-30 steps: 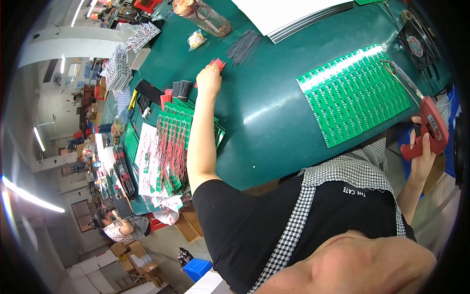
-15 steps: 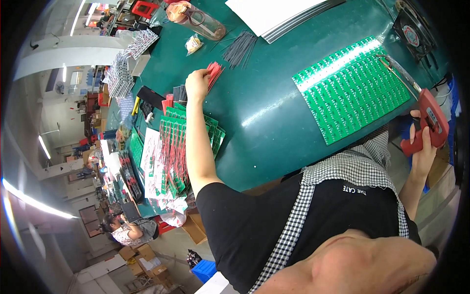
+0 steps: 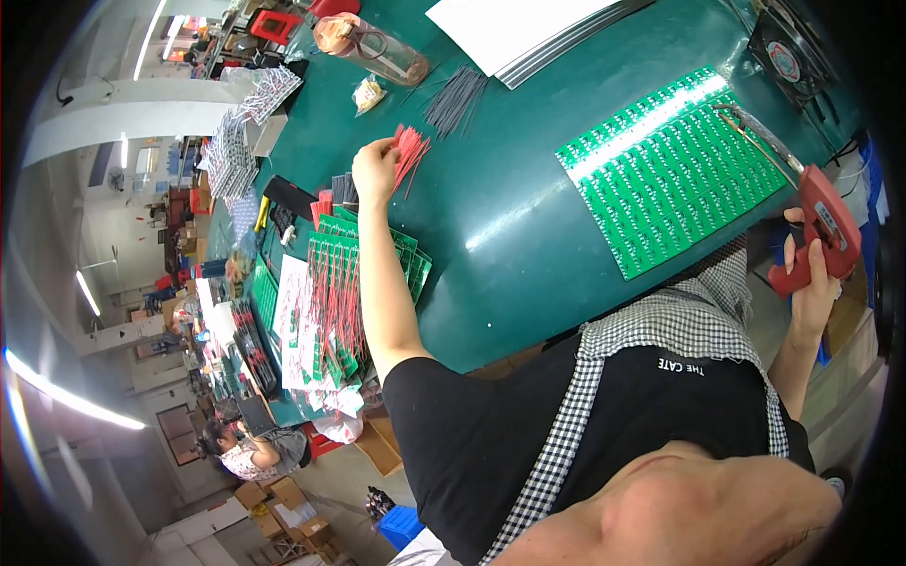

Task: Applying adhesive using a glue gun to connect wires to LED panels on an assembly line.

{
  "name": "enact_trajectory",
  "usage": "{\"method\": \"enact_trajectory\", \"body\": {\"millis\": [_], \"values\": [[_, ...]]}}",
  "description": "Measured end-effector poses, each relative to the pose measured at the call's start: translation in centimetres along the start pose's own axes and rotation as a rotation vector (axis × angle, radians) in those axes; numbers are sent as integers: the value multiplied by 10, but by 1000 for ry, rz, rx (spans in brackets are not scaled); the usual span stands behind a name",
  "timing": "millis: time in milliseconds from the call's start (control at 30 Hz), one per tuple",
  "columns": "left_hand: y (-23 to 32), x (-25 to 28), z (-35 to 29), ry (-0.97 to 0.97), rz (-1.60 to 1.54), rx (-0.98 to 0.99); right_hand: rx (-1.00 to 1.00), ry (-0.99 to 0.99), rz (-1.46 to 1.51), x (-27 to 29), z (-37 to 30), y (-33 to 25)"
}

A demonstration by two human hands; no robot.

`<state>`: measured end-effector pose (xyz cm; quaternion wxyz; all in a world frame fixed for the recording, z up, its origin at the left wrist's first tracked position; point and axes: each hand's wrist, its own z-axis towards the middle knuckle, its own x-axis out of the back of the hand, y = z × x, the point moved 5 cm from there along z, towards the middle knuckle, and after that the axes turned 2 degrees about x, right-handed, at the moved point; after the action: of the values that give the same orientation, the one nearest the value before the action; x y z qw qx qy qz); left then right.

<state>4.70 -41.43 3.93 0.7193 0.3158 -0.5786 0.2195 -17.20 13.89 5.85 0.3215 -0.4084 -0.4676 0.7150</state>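
Note:
My left hand (image 3: 376, 172) reaches across the table at the left, its fingers closed at the edge of a bundle of short red wires (image 3: 411, 158), which fans out beside the fingertips. How many wires lie between the fingers is hidden. At the right, my right hand (image 3: 813, 283) is wrapped around the handle of a red soldering gun (image 3: 830, 222). Its metal tip extends over a large green panel of circuit boards (image 3: 670, 179). Below my left wrist, partly behind the forearm, lie stacked green boards with red wires attached (image 3: 332, 283).
Dark thin wires (image 3: 455, 102) lie beyond the red ones. A drinking bottle (image 3: 373, 49) and a small yellowish packet (image 3: 368, 94) sit farther back. White sheets (image 3: 519, 33) lie at the far edge, and a black fan (image 3: 788, 61) stands at far right. Another person (image 3: 250, 451) sits at lower left.
The red wires look more spread out beside my left fingertips, which have shifted slightly. My right hand keeps hold of the soldering gun. The whole view has shifted a little.

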Motion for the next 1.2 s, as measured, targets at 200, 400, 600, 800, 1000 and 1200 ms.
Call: {"method": "enact_trajectory", "body": {"millis": [200, 400, 600, 800, 1000, 1200], "values": [[70, 24, -57, 383, -1185, 29, 15, 21, -53, 10, -1, -1], [84, -29, -103, 423, -1272, 120, 45, -103, -30, 7, 0, 12], [216, -2, -125, -607, -1540, -85, 146, -272, -436, -16, 8, 1], [280, -12, -170, -1263, -1545, -144, 407, -625, -295, -86, 31, 0], [292, -18, -186, -1341, -1533, -83, 557, -626, -489, -82, 15, -6], [306, -22, -200, -1315, -1529, -56, -225, -428, -20, -84, -18, 23]]}}
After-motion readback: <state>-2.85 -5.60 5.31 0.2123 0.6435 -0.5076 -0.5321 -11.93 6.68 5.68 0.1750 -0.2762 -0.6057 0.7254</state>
